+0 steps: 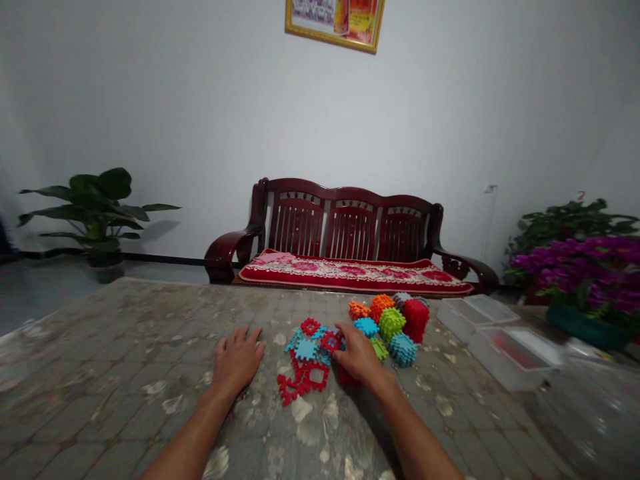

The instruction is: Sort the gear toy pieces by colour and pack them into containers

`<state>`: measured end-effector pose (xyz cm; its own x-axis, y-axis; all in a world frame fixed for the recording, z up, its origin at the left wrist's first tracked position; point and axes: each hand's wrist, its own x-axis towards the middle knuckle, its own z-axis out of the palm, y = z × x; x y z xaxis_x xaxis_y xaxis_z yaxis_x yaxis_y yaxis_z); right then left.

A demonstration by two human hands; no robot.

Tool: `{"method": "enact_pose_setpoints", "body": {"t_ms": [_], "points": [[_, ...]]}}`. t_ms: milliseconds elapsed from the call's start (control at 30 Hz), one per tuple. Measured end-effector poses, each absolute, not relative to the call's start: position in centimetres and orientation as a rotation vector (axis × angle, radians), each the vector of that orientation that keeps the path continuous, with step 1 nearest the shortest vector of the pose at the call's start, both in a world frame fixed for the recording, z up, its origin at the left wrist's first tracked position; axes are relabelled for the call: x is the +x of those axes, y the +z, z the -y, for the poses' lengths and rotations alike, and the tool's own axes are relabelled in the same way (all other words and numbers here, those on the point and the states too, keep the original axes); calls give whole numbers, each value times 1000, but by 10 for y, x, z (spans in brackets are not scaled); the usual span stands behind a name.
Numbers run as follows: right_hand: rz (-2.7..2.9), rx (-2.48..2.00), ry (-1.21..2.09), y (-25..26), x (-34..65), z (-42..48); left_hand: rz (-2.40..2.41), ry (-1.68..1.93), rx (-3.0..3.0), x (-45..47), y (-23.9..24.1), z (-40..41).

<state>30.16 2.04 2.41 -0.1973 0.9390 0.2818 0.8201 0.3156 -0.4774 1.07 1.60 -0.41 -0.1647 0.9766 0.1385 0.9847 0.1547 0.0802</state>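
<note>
My left hand (239, 358) lies palm down on the table with its fingers spread, holding nothing. To its right is a loose pile of flat toothed interlocking pieces, among them a light blue piece (305, 350) and a red square frame piece (317, 377). My right hand (359, 353) is at the pile's right side, thumb and forefinger closed on the edge of a small red toothed piece (331, 342). Under that hand, another red piece (347, 377) is partly hidden. Just beyond it stand stacks of like pieces: orange (382, 307), green (391, 324), red (416, 320) and blue (403, 350).
Clear plastic boxes (515, 353) stand on the table's right side, near a clear plastic bag (595, 407) and a pot of purple flowers (590, 273). A patterned cover (125, 373) spreads over the table. Behind it is a dark wooden bench (350, 220).
</note>
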Motion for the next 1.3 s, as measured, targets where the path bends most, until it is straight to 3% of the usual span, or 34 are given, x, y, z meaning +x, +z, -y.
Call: {"method": "enact_pose_setpoints", "body": {"t_ms": [200,533,833,1000,1300], "points": [[1760,-1513,284,59,345,-43,2342,-210,-1999,11,1,-15],[1510,-2018,-202,108,463,-48,2323,-250,-2000,11,-3,-17],[1522,-2275,-189,116,470,-44,2325,-231,-1991,9,-5,-18],[1563,-2061,-294,109,454,-37,2358,-199,-1979,13,0,-15],[2066,-1456,312,33,318,-11,2357,-237,-1981,17,6,-8]]}}
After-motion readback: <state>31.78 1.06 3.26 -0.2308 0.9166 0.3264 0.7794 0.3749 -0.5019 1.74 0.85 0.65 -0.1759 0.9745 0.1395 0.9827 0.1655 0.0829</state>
